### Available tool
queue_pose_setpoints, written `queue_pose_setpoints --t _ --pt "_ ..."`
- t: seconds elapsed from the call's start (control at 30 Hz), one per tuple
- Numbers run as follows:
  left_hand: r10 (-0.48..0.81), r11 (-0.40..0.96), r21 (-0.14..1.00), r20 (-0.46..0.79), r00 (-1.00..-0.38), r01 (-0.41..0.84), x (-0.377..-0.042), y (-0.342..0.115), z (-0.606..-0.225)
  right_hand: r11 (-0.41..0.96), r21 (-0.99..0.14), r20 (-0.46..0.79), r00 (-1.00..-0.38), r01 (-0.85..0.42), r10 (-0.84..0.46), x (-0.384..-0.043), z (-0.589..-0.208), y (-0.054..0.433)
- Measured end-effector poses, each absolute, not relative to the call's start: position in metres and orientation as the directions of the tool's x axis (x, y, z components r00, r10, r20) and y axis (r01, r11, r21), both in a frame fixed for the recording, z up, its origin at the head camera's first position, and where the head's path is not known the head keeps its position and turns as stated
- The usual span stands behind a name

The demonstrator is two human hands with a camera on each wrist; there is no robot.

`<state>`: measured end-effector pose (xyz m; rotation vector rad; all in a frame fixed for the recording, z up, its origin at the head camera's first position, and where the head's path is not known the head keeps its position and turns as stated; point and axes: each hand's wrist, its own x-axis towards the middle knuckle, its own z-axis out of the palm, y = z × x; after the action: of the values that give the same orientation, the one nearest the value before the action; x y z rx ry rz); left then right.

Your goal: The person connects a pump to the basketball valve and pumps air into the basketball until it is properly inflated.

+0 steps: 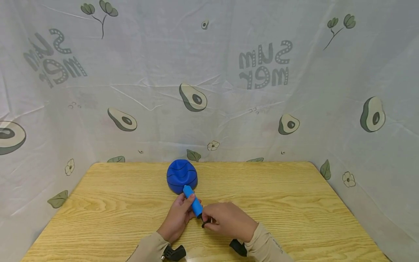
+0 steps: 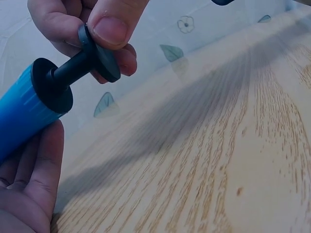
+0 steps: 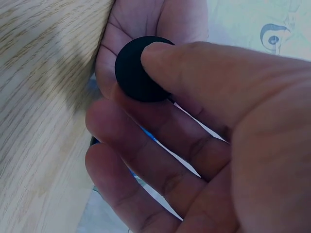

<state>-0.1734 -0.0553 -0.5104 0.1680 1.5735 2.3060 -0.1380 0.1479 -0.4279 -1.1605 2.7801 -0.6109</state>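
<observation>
A blue ball (image 1: 180,174) with black lines and a dented, sunken side sits near the far edge of the wooden table. Against its near side, in the head view, is the tip of a light-blue hand pump (image 1: 195,204); whether a needle enters the ball is hidden. My left hand (image 1: 176,218) grips the pump's barrel. With thumb and fingers, my right hand (image 1: 226,219) pinches the round black plunger handle (image 3: 130,68). A short length of black plunger rod (image 2: 73,70) shows between barrel and handle in the left wrist view.
The wood-grain table (image 1: 288,196) spreads out around both hands. Behind it hangs a pale sheet (image 1: 157,72) printed with avocados and leaves. Black wrist devices (image 1: 175,253) are strapped near both beige sleeves.
</observation>
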Motion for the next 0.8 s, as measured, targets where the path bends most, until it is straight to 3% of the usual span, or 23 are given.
queue_pose_setpoints --t 0.8 --pt "0.364 -0.298 0.93 -0.098 -0.926 -0.215 -0.1714 -0.0551 -0.5083 0.604 -0.424 0.05 -0.683 -0.675 -0.729 -0.1361 -0.4254 0.1484"
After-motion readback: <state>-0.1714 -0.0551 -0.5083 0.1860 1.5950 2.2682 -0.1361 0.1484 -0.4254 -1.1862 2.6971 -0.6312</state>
